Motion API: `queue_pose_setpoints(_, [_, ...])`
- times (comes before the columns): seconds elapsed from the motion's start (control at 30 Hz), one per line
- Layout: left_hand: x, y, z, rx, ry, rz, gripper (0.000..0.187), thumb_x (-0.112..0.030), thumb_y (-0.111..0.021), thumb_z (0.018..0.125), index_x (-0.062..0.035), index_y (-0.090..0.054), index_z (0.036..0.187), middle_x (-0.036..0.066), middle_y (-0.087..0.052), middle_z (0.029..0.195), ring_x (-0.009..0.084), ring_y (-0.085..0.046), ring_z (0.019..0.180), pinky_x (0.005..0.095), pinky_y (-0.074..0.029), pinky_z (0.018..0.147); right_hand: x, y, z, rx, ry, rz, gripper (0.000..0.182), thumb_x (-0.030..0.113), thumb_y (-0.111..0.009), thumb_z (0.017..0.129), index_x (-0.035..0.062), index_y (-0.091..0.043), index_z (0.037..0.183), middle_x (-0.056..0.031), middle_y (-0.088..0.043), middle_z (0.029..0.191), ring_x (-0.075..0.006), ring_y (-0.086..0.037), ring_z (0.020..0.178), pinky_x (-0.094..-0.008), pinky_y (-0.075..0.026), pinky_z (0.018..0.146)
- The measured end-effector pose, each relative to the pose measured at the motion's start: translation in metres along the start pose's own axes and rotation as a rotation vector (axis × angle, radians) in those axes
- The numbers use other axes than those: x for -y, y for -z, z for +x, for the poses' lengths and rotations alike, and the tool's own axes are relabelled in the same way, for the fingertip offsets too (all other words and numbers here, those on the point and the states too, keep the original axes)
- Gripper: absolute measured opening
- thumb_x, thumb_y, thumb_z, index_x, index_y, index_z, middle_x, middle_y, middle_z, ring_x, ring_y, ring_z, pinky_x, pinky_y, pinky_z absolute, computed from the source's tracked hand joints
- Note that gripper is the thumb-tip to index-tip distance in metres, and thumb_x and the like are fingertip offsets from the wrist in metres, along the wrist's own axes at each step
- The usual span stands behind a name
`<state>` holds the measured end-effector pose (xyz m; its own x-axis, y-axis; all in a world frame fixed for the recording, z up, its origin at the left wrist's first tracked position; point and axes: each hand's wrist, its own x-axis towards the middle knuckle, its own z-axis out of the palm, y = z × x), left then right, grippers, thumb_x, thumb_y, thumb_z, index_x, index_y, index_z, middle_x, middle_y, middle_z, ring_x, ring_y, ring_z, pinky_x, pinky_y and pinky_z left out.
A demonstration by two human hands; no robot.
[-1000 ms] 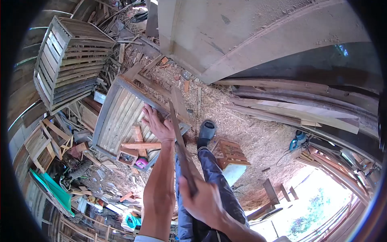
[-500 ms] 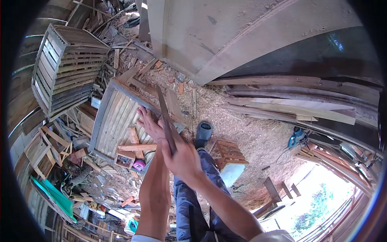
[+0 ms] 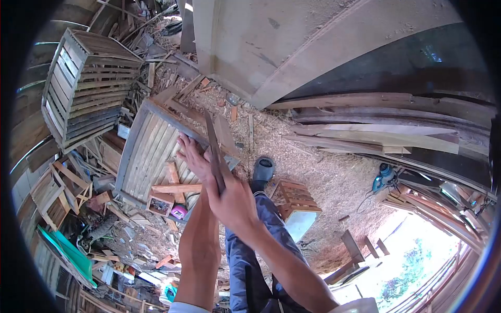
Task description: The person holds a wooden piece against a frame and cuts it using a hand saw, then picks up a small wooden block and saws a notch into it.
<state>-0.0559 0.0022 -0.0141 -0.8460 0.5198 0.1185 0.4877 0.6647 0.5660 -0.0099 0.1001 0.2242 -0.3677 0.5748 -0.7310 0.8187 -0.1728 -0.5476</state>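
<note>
A long, narrow, dark piece (image 3: 213, 143), which looks like a saw or blade, points away from me over the edge of a slatted wooden bench (image 3: 148, 148). My right hand (image 3: 236, 206) is closed around its near end. On the bench, beside this piece, lies my left hand (image 3: 193, 159) with its fingers spread; whether its palm presses on something is hidden. Crossed wood strips (image 3: 176, 188), a small wooden box (image 3: 160, 203) and a pink tape measure (image 3: 179, 211) are near my left forearm.
A slatted crate (image 3: 99, 86) stands at the upper left. Planks (image 3: 376, 130) are stacked on the right, near a blue power tool (image 3: 384, 178). A small wooden stool (image 3: 297, 201) is beside my leg. Wood shavings and scraps cover the floor (image 3: 329, 182).
My right hand and the dark piece have shifted slightly back towards the upper left. My left hand stays nearly where it was.
</note>
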Motion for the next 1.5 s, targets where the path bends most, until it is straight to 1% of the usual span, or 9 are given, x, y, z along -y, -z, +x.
queue_pose_setpoints(0.2, [-0.014,0.009,0.007,0.02,0.032,-0.051,0.051,-0.024,-0.043,0.087,-0.0006,-0.044,0.133,0.024,-0.033,0.151,0.0447,-0.024,0.143,0.0635,-0.006,0.113,0.006,0.05,-0.094,0.04,0.071,0.096,0.047,0.02,-0.057,0.091,0.0022,-0.048,0.134,-0.0253,-0.065,0.104,-0.0441,-0.065,0.072,-0.0485,-0.056,0.061])
queue_pose_setpoints(0.23, [-0.018,0.01,0.009,0.045,0.058,-0.027,0.051,-0.023,-0.043,0.086,0.0,-0.045,0.132,0.023,-0.033,0.152,0.0446,-0.024,0.143,0.0645,-0.006,0.113,0.011,0.043,-0.07,0.053,-0.059,0.076,0.043,0.024,-0.054,0.093,0.0065,-0.053,0.132,-0.0233,-0.067,0.083,-0.0396,-0.067,0.077,-0.0427,-0.055,0.064])
queue_pose_setpoints(0.4, [-0.006,0.004,0.002,0.02,0.049,-0.023,0.052,-0.02,-0.048,0.083,0.0001,-0.046,0.131,0.022,-0.033,0.152,0.0452,-0.025,0.142,0.0654,-0.006,0.112,-0.019,-0.019,0.031,0.013,-0.032,-0.019,0.03,0.031,-0.053,0.094,0.0111,-0.065,0.113,-0.0237,-0.066,0.082,-0.0447,-0.064,0.076,-0.0506,-0.052,0.071])
queue_pose_setpoints(0.57, [-0.016,0.009,0.006,0.014,0.029,-0.054,0.053,-0.022,-0.046,0.082,0.0062,-0.046,0.127,0.024,-0.033,0.152,0.0456,-0.024,0.143,0.0645,-0.005,0.113,-0.007,0.049,-0.115,0.121,-0.161,0.017,0.031,0.03,-0.057,0.093,0.0032,-0.067,0.105,-0.0229,-0.064,0.07,-0.04,-0.067,0.069,-0.0434,-0.054,0.063])
queue_pose_setpoints(0.83, [-0.016,0.006,0.011,0.026,0.074,-0.039,0.054,-0.024,-0.044,0.083,0.0076,-0.047,0.127,0.023,-0.033,0.152,0.0423,-0.023,0.144,0.063,-0.005,0.114,-0.013,-0.007,0.009,-0.179,0.208,-0.07,0.028,0.027,-0.055,0.094,0.002,-0.066,0.093,-0.0213,-0.061,0.063,-0.0398,-0.063,0.059,-0.0441,-0.051,0.056])
queue_pose_setpoints(0.97, [-0.025,0.015,0.01,0.042,0.063,-0.016,0.055,-0.022,-0.046,0.081,0.0083,-0.047,0.127,0.022,-0.034,0.152,0.0414,-0.024,0.144,0.0625,-0.003,0.114,-0.011,0.031,-0.107,0.002,-0.01,-0.042,0.033,0.03,-0.054,0.095,-0.0001,-0.066,0.087,-0.0229,-0.062,0.065,-0.0384,-0.064,0.06,-0.0437,-0.051,0.058])
queue_pose_setpoints(1.2, [-0.009,0.007,0.002,0.039,0.048,-0.005,0.056,-0.025,-0.045,0.082,0.0059,-0.048,0.128,0.022,-0.033,0.152,0.0413,-0.023,0.144,0.0614,-0.003,0.115,-0.027,-0.02,0.031,-0.111,0.152,-0.089,0.04,0.035,-0.054,0.096,-0.0033,-0.065,0.092,-0.0225,-0.06,0.063,-0.0391,-0.064,0.058,-0.0435,-0.049,0.057])
queue_pose_setpoints(1.3, [-0.017,0.016,0.006,0.071,0.091,-0.024,0.061,-0.018,-0.046,0.076,0.0048,-0.045,0.132,0.021,-0.032,0.153,0.0413,-0.021,0.145,0.0612,-0.003,0.115,-0.009,0.001,-0.028,0.017,0.009,0.002,0.035,0.03,-0.056,0.094,0.0054,-0.062,0.119,-0.0219,-0.066,0.075,-0.0414,-0.065,0.076,-0.0443,-0.055,0.068])
queue_pose_setpoints(1.5, [-0.022,0.018,0.005,0.098,0.115,-0.027,0.061,-0.02,-0.048,0.076,0.0048,-0.045,0.132,0.021,-0.031,0.153,0.0412,-0.021,0.145,0.0623,-0.004,0.114,-0.007,0.022,-0.068,0.064,-0.143,-0.155,0.039,0.034,-0.055,0.094,0.0036,-0.064,0.118,-0.0254,-0.065,0.074,-0.0414,-0.066,0.073,-0.0487,-0.053,0.066])
